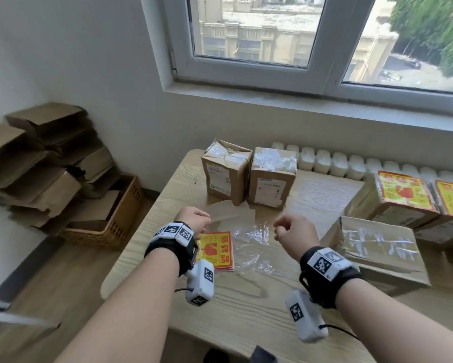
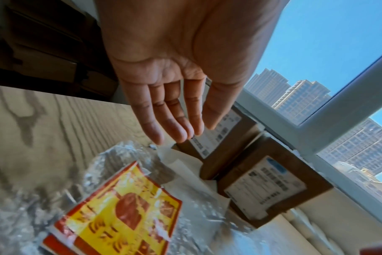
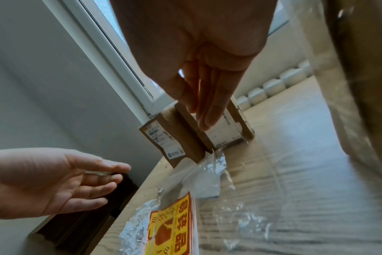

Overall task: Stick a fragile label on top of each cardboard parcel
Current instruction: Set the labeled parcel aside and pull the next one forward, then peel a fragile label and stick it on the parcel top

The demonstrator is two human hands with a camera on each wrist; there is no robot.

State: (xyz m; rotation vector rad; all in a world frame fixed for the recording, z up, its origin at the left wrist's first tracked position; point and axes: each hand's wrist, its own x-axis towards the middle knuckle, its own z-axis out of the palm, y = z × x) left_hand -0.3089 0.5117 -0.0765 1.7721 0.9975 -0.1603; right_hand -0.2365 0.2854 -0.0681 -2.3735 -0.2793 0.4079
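Cardboard parcels: two at the right (image 1: 403,197) wore fragile labels, three (image 1: 272,176) stayed bare; both hands (image 1: 194,218) (image 1: 294,233) hovered empty, fingers (image 2: 175,124) loosely straight, above the label stack (image 1: 217,251).

From the head view the left hand (image 1: 194,218) and right hand (image 1: 294,233) show only their backs, so the fingers are hidden there (the wrist views show them straight and empty). The left wrist covers the near-left corner of the stack of fragile labels (image 1: 216,251) just under it. Print on the shipping slips of the two upright parcels (image 1: 226,170) beyond the hands is too small to read. Right of the right hand, the labelled parcels (image 1: 403,197) are cut by the picture's edge. In the right wrist view the taped parcel (image 3: 360,86) beside that hand is a blurred brown mass.
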